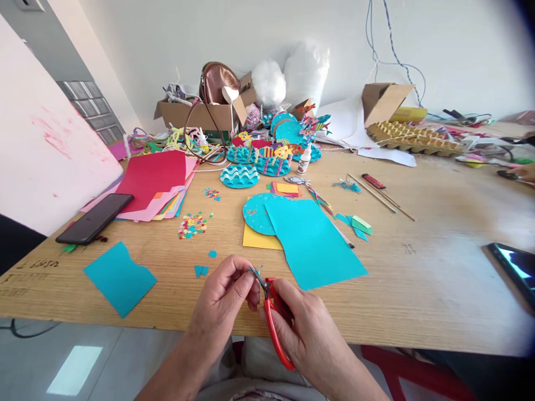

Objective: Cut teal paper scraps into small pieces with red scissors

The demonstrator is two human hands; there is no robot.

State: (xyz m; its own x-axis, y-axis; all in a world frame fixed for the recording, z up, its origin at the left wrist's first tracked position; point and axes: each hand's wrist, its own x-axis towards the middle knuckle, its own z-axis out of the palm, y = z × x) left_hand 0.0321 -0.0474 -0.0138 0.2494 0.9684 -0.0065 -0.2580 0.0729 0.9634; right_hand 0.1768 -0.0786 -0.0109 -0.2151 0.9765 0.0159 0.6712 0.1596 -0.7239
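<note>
My right hand is wrapped round the red handles of a pair of scissors, whose blades point up and left. Between its thumb and fingers my left hand pinches a small piece of blue paper, right at the scissor tips. Most of that piece is hidden by the fingers. Small blue paper scraps lie on the table left of my hands. Farther left is a blue paper piece with a curved cut edge. Beyond my right hand a large blue sheet overlaps a blue disc and yellow paper.
Paper dots are scattered left of centre. A phone rests against stacked coloured paper; another phone is at the right edge. Behind stand decorated blue discs, a glue bottle and a cardboard box. Sticks lie right.
</note>
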